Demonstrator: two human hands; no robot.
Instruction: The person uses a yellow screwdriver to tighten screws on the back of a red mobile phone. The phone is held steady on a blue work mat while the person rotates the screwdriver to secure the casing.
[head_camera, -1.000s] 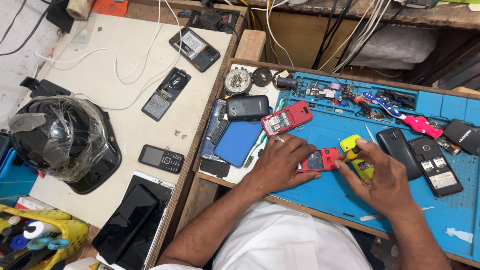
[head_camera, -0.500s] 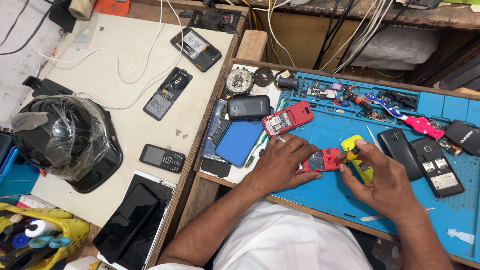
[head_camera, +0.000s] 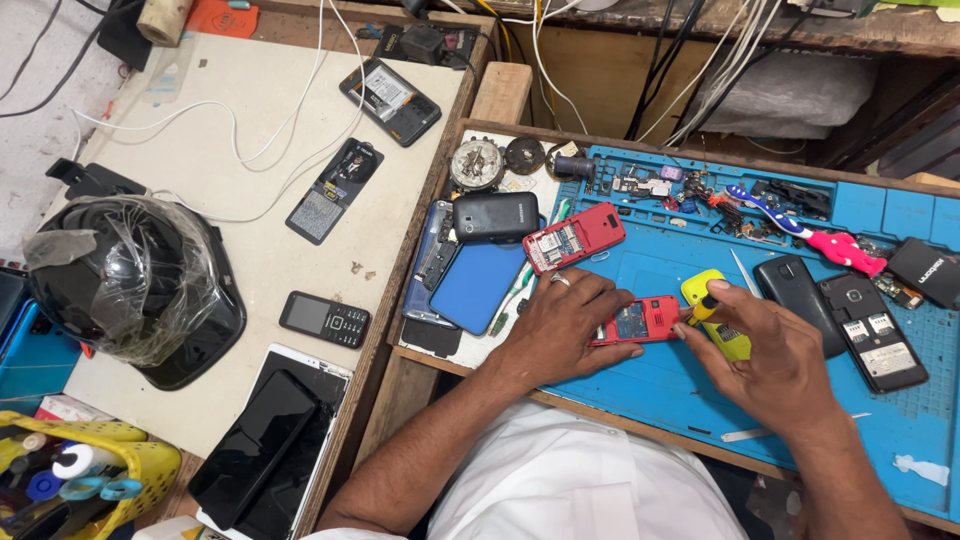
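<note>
My left hand (head_camera: 560, 325) rests on the blue work mat (head_camera: 650, 390) and pins down a small red phone (head_camera: 640, 320) whose back is off. My right hand (head_camera: 775, 365) grips a yellow-handled screwdriver (head_camera: 712, 318), its tip at the phone's right edge. Just above my left hand lies a second opened red phone (head_camera: 573, 238) with its circuit board showing.
Black phones (head_camera: 495, 215) (head_camera: 870, 330), a blue cover (head_camera: 478, 287), a pink-and-blue brush (head_camera: 810, 232) and small parts lie around the mat. On the white table at the left are a wrapped black helmet (head_camera: 130, 285), a keypad phone (head_camera: 323, 319), tablets (head_camera: 265, 450), cables and a yellow basket (head_camera: 75, 475).
None of the objects has visibly moved. My right hand has shifted slightly at the screwdriver while my left hand stays on the red phone.
</note>
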